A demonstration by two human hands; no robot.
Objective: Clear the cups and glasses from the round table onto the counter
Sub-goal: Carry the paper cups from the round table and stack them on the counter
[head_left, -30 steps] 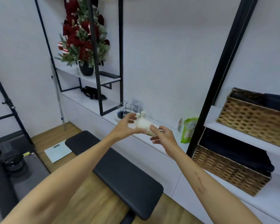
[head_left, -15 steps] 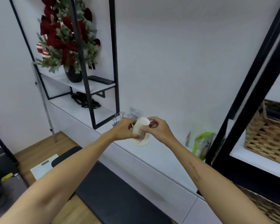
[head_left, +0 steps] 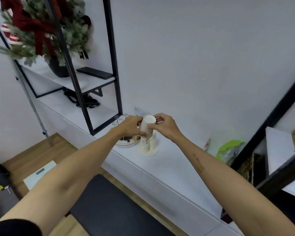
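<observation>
Head view: both hands meet on one upside-down paper cup (head_left: 148, 125), base up, tilted slightly. Left hand (head_left: 129, 126) wraps its near-left side, thumb low on the wall. Right hand (head_left: 163, 125) pinches the right side near the top, fingers (head_left: 157, 120) curled behind the base. Both are grasping the cup; neither palm is open.

Directly under the grip: a stack of cups (head_left: 148, 146), also upside down, rim flared on the white counter (head_left: 169, 160). The held cup sits over the top of that stack; can't tell if it's fully seated or just touching.

Just left of the grip, partly behind the left hand: a round tray (head_left: 126, 142) with a wire holder (head_left: 120, 119) on the counter.

Right of the grip, well apart: a green pouch (head_left: 228, 149) against the wall, next to a black frame post (head_left: 269, 123).

Up and left of the grip: black shelf frame (head_left: 115, 65), potted plant with red ribbons (head_left: 43, 31), keyboard (head_left: 94, 73) on the shelf.

Below the grip, nearer the camera: black padded bench (head_left: 109, 206) on a wood floor (head_left: 32, 155).
</observation>
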